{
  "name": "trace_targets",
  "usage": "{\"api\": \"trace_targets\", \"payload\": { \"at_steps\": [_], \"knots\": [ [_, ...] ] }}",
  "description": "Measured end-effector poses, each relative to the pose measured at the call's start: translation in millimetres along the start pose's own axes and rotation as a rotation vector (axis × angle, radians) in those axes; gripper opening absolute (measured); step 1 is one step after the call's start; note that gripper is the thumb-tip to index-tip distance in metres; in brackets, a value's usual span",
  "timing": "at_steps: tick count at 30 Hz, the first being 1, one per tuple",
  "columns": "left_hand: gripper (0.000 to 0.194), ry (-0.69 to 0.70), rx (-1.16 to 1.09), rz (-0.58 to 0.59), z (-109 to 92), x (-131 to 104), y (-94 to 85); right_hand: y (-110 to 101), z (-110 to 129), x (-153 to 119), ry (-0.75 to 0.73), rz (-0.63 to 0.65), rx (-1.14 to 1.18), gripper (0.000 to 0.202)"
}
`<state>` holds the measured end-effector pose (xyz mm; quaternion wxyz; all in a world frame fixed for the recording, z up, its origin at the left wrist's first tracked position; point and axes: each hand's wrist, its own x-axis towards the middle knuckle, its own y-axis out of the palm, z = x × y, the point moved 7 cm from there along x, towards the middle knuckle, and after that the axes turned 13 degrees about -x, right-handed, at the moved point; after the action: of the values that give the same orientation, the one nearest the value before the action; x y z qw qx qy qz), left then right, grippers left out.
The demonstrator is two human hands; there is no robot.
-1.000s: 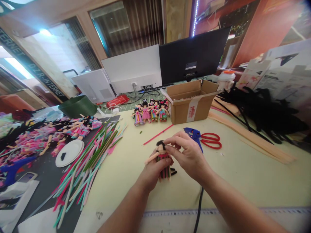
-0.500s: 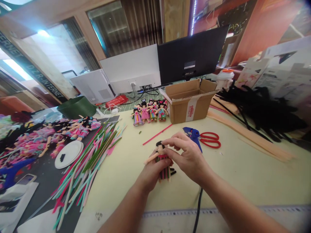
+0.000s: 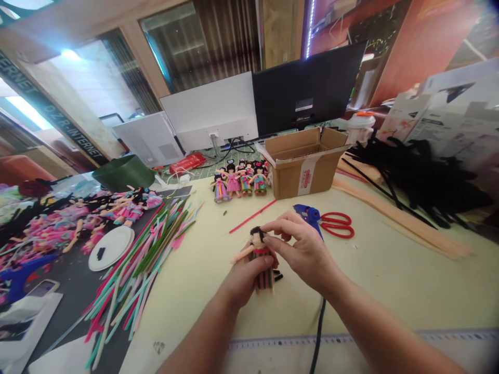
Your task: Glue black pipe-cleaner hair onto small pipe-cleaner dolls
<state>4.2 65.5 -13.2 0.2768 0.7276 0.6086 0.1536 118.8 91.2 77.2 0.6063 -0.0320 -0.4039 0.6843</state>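
Observation:
A small pipe-cleaner doll point(image 3: 264, 278) stands upright in my left hand point(image 3: 245, 275), whose fingers wrap around its body. It has black hair, a pale face and a dress with dark, green and pink stripes; one pale arm sticks out to the left. With thumb and index finger, my right hand point(image 3: 300, 249) pinches the black hair at the right side of the doll's head. Just behind the doll, short black pieces point(image 3: 277, 276) lie on the table. Past my right hand are a blue glue gun point(image 3: 309, 213), partly covered by it, and red-handled scissors point(image 3: 337, 224).
Finished dolls point(image 3: 244, 179) stand beside an open cardboard box point(image 3: 312, 163). To the left lie many coloured pipe cleaners point(image 3: 146, 259), a white lid point(image 3: 111, 248) and a doll pile point(image 3: 74, 218). Black stems point(image 3: 421, 182) heap at right. A black cable point(image 3: 318, 337) crosses the front ruler strip.
My right fingertips have shifted slightly at the doll's head, and more black hair shows beside its face. The left hand keeps its hold.

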Motion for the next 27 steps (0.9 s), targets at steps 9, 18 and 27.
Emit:
{"api": "trace_targets", "payload": {
  "at_steps": [9,18,27],
  "knots": [
    [0.024,0.005,-0.014,0.019,1.4,1.0,0.0,2.0,1.8,-1.9,-0.026,0.000,-0.028,0.017],
    [0.026,0.003,0.015,0.025,2.4,0.5,0.9,2.8,2.4,-0.3,-0.033,-0.001,-0.053,0.019],
    [0.021,-0.035,-0.038,0.013,2.9,0.6,0.2,3.3,-1.7,0.8,0.002,0.055,0.047,0.019]
  ]
}}
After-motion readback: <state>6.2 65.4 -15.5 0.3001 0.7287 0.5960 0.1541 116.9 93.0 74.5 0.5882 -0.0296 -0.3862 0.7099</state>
